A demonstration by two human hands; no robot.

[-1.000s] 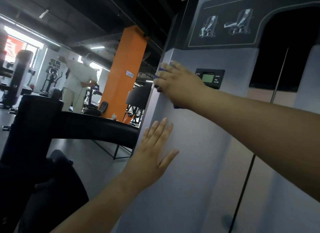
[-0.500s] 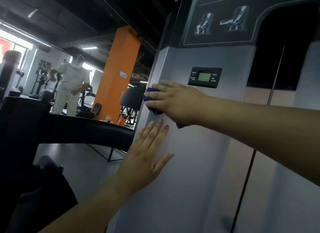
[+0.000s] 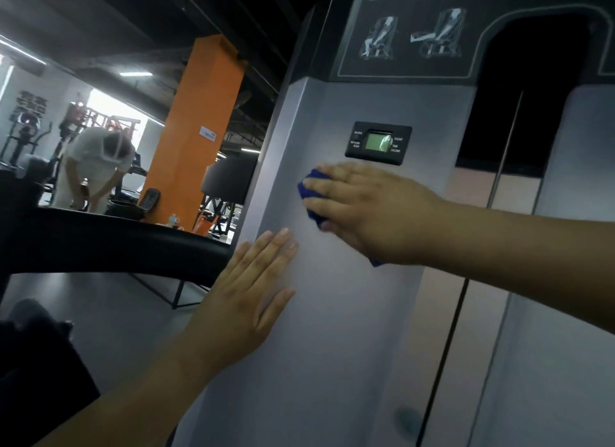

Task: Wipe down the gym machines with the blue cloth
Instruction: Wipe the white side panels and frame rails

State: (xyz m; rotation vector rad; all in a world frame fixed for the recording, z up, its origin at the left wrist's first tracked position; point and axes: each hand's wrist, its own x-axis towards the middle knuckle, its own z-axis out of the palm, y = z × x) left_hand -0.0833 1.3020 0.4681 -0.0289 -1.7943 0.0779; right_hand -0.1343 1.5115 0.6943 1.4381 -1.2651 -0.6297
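Machine: the grey shroud [image 3: 349,330] stands upright and fills the centre and right of the frame, its flat face turned to the person. It looks to be the surface under wiping, since both hands lie on it. Much of the face below and right of the hands has yet to meet the cloth.

Bar: a black curved bar [image 3: 116,243] runs in from the left middle to the shroud's left edge. Nothing touches it.

Right grip: the right grip [image 3: 376,210] reaches in from the right edge to the middle of the frame, just below the display. It lies flat so the palm and fingers can spread pressure over the cloth. The fingers are straight and close together, not clenched, pressing the cloth to the shroud. The thumb is hidden. The fingertips look blurred, which suggests a stroke under way.

Left grip: the left grip [image 3: 246,290] sits lower and left of the right one, near the shroud's left edge and apart from the cloth. It is released, palm flat, fingers straight and slightly spread, holding nothing. It probably steadies the person while the other arm works.

Display: a small black display [image 3: 377,143] with a green screen is set into the shroud, just above the right grip's fingers. It is a raised spot the cloth must go around or over with care.

Cloth: the blue cloth [image 3: 311,193] is bunched under the right grip. It shows only past the fingertips and as a corner below the wrist.
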